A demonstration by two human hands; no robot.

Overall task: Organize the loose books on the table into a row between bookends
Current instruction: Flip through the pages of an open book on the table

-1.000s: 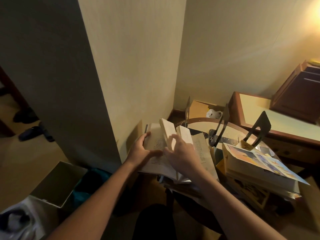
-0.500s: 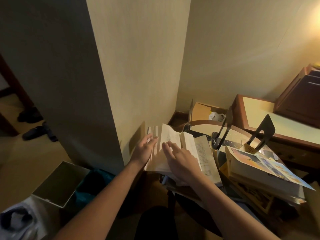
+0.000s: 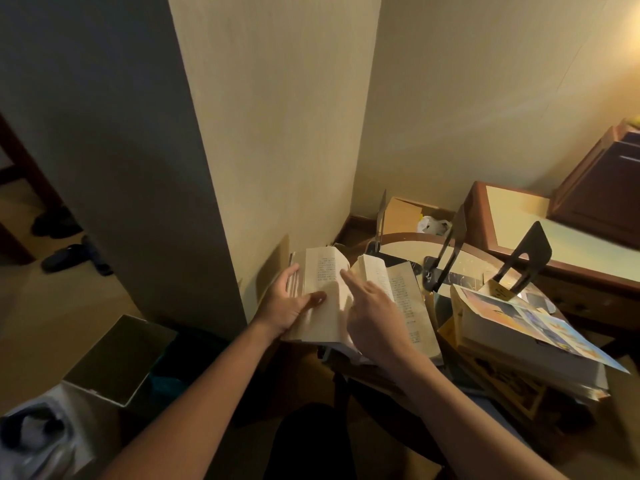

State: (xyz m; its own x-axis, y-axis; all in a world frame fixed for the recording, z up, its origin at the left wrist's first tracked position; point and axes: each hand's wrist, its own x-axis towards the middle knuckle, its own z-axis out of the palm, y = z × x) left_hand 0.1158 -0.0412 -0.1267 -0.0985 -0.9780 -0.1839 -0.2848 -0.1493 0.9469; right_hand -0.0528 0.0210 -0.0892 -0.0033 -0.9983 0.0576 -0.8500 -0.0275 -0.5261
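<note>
An open book (image 3: 405,299) with printed pages lies on the left part of a small round table (image 3: 408,239). My left hand (image 3: 287,306) holds its left half, thumb pressed on the page and fingers behind the cover. My right hand (image 3: 372,313) hovers over the middle pages with its index finger stretched toward the gutter. Right of it, a stack of books (image 3: 512,344) with a colourful cover on top lies flat. Three dark metal bookends stand at the back: one (image 3: 381,220) on the left, one (image 3: 446,251) in the middle, one (image 3: 526,258) on the right.
A wall corner (image 3: 214,168) juts out just left of the table. A wooden desk (image 3: 540,233) stands behind on the right. A cardboard box (image 3: 403,213) and a white bag (image 3: 433,225) sit in the back corner. A bin (image 3: 121,358) stands low on the left.
Pages have turned over to the left half of the open book. My left thumb has come down on the left page, and my right hand has lifted off with its index finger extended.
</note>
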